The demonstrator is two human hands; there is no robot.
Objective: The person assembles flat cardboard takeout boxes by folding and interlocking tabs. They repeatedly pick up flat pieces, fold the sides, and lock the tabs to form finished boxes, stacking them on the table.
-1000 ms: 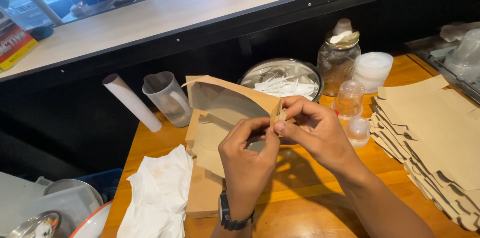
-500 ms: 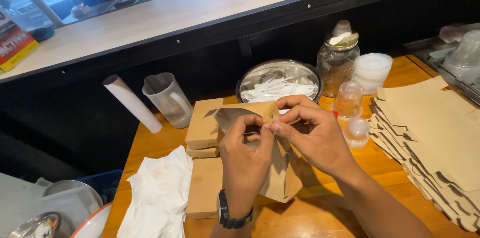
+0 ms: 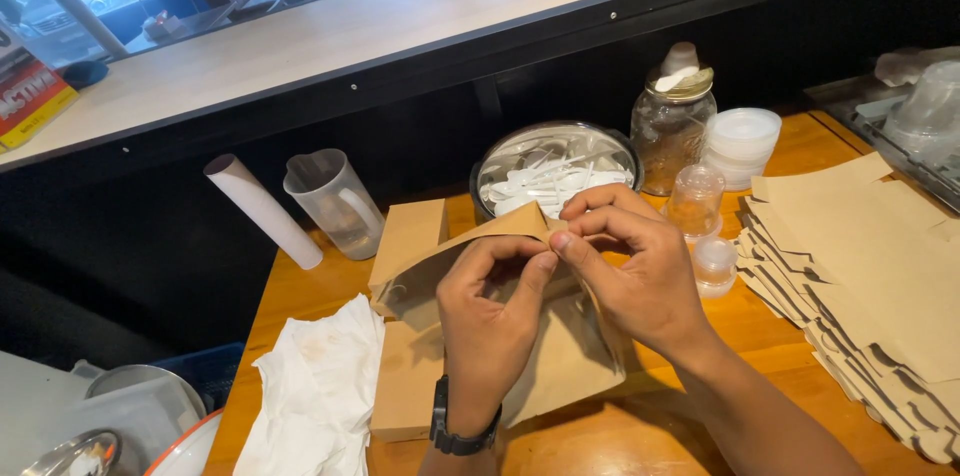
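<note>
The hands cover the middle of the bag (image 3: 560, 366). The flat paper stack (image 3: 880, 276) runs off the right edge; the metal bowl (image 3: 75, 456) is cropped bottom-left.

one glass jar (image 3: 671, 126), one clear jug (image 3: 330, 202), one bowl (image 3: 553, 166), one paper roll (image 3: 262, 210).

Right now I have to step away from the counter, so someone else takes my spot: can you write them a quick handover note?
Left hand: pinching the rim of the brown paper bag, fingers at its mouth.
Right hand: pinching the same rim from the other side.
The bag is held above the wooden table, mouth partly open, not yet fully spread.
Under it lie more brown bags. A stack of flat bags sits to the right, crumpled white paper to the left, and a bowl of white plastic cutlery behind.
</note>
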